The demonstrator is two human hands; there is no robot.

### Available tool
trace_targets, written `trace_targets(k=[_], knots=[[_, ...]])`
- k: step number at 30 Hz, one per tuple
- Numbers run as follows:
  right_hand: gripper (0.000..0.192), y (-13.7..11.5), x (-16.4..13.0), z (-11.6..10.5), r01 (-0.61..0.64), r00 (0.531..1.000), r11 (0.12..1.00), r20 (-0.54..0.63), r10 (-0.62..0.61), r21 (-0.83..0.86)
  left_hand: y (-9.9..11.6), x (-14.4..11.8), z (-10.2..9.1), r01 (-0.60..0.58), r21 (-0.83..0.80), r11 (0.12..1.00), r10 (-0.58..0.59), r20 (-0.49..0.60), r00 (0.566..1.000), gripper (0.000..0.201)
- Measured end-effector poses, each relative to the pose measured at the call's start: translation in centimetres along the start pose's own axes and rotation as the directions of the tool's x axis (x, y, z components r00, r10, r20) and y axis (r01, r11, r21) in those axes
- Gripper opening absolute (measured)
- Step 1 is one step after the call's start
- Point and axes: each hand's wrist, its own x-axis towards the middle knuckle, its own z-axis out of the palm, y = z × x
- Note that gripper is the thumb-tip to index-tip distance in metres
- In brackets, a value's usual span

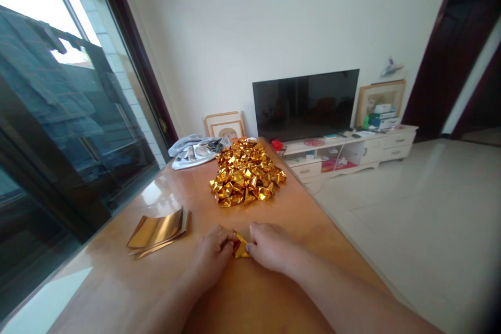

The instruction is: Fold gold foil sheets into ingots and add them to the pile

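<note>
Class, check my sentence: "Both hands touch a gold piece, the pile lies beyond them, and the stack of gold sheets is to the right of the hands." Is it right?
One part is wrong: the head view shows the stack to the left of the hands. The left hand and right hand do touch the gold piece, with the pile beyond.

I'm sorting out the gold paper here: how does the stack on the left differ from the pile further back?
The stack of sheets is smooth and gently curved; the pile of folded pieces is angular and faceted. The stack is neatly layered, while the pile is jumbled. The pile spreads over more table than the stack. Both are shiny gold.
</note>
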Motion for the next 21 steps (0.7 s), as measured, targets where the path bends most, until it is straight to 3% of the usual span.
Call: trace_targets(k=[5,11,17,21], knots=[[0.027,0.4,0.3,0.2,-0.001,1.0,1.0,0.005,0.001,0.01,0.9,0.2,0.3,0.154,-0.097,0.983,-0.162,-0.081,0.983,0.021],[0.029,0.2,0.3,0.0,0.029,1.0,1.0,-0.008,-0.029,0.005,1.3,0.5,0.5,0.247,-0.167,0.955,-0.262,-0.078,0.962,0.042],[0.029,-0.1,-0.3,-1.1,0.029,1.0,0.998,0.0,-0.029,0.049,0.8,1.0,-0.2,0.286,-0.166,0.944,-0.289,0.011,0.957,0.053],[0.027,-0.3,-0.1,-1.2,0.039,0.999,0.996,0.002,-0.039,0.078,-0.1,1.9,-0.5,0.291,-0.144,0.946,-0.279,0.098,0.955,0.049]])
